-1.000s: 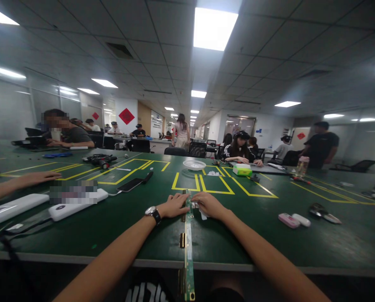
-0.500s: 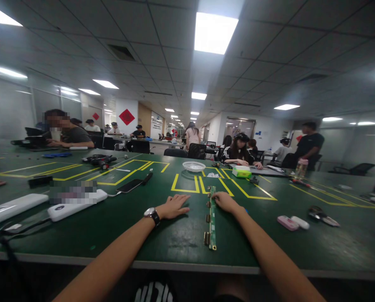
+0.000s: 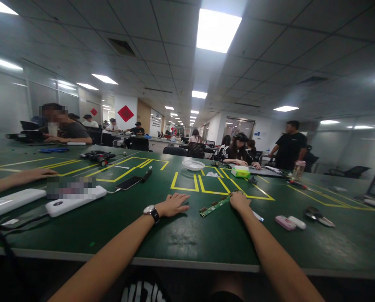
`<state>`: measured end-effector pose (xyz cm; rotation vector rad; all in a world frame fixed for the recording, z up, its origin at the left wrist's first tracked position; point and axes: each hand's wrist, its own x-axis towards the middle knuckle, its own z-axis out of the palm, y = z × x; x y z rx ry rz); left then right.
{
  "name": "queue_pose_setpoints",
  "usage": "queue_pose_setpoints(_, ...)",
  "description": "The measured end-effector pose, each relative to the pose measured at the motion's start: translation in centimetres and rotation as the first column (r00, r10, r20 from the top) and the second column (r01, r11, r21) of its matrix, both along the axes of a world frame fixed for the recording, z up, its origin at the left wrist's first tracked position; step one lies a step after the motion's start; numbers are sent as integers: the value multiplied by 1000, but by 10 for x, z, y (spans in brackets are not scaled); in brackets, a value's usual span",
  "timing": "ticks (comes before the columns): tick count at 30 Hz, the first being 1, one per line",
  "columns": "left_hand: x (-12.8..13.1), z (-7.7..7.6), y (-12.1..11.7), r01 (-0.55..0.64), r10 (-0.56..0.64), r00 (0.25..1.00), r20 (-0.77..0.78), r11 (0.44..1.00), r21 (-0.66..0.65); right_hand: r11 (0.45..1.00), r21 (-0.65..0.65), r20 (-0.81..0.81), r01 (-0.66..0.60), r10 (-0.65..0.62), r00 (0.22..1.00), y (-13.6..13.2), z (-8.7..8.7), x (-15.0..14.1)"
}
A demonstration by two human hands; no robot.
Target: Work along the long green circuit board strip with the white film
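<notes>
My right hand (image 3: 240, 201) is closed on the far end of a long, narrow green circuit board (image 3: 215, 207) with several brown tabs along one edge. The board slants across the green table, its near end pointing left toward my other hand; whether it lies flat or is slightly raised I cannot tell. My left hand (image 3: 174, 204), with a watch (image 3: 150, 211) on the wrist, rests palm down with fingers spread and holds nothing. A thin white and blue item (image 3: 258, 216) lies beside my right wrist, partly hidden by it.
Yellow tape (image 3: 215, 192) outlines shapes on the table (image 3: 174, 245). Beyond lie a white basket (image 3: 193, 165) and a green tissue pack (image 3: 240, 171). To the left are a phone (image 3: 129, 183) and white power banks (image 3: 77, 201); another person's hand (image 3: 39, 173) reaches in. A pink case (image 3: 285, 223) sits right.
The circuit board has turned from pointing away from me to a slant, its far end swung right with my right hand. My left hand has stayed put. Another person's arm has come in at left.
</notes>
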<state>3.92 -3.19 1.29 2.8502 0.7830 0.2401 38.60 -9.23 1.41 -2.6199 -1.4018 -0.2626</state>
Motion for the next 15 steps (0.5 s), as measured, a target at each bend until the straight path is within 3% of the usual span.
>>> queue_pose_setpoints(6,-1,-2,2,26,-26,1000,11,1000,15,996,2,-20,93,-93,996,-6,-2,19)
queue_pose_setpoints(10,-1,-3,3,25,-25,1000,11,999,22,984,55,-114,170,-163,980,-10,-3,37)
queue_pose_setpoints(15,1,-4,5,16,-16,1000,-3,1000,18,986,51,-136,157,-149,980,-12,-2,51)
